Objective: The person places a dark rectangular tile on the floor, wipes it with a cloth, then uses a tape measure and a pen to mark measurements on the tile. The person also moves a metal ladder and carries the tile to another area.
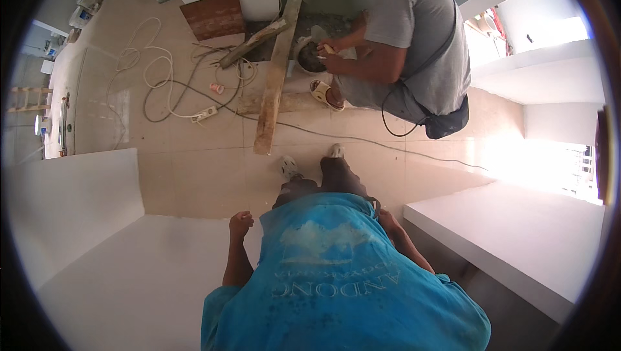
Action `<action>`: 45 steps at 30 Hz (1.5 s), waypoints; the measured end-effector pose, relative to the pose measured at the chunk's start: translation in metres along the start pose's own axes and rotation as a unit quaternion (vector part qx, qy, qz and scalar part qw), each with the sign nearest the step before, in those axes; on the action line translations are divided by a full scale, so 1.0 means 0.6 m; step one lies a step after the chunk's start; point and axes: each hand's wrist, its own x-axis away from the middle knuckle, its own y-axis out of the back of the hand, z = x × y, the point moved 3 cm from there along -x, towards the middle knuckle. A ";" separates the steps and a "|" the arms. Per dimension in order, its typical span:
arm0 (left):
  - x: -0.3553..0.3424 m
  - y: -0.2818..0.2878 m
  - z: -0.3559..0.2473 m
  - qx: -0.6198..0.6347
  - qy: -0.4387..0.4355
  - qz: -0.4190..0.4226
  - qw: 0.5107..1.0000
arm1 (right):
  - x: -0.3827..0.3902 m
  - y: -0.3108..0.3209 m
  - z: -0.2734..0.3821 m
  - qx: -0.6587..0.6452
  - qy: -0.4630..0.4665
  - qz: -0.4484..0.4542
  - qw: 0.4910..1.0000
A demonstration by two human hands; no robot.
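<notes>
My left hand hangs at my left side, its fingers curled into a loose fist with nothing visible in it. By my right hip is my right hand, against the edge of my blue shirt; its fingers are mostly hidden. Ahead of me a co-worker in a grey shirt crouches over a bucket of grey material. The co-worker's hands grip a tool with a light wooden handle. Neither of my hands touches these things.
A long wooden plank slants across the tiled floor, near a shorter wood piece. Tangled cables run to a white power strip. One dark cable crosses before my feet. A brown board leans against the wall. White ledges flank me.
</notes>
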 end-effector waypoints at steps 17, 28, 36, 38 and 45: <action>-0.024 -0.169 -0.228 -0.167 -0.144 -0.063 0.973 | 0.031 0.141 -0.039 -0.179 -0.060 0.043 0.981; 0.143 -0.194 -0.104 -0.262 0.032 0.096 0.960 | 0.096 0.249 -0.045 -0.323 -0.066 0.100 0.939; 0.286 -0.209 -0.014 -0.335 0.014 0.231 0.913 | 0.074 0.266 0.011 -0.144 -0.043 0.050 0.987; 0.307 -0.199 0.004 -0.323 0.046 0.224 0.918 | 0.072 0.267 0.036 -0.078 -0.029 0.038 0.996; 0.213 -0.189 -0.013 -0.354 0.039 0.208 0.911 | 0.038 0.242 0.129 0.151 0.048 0.004 0.987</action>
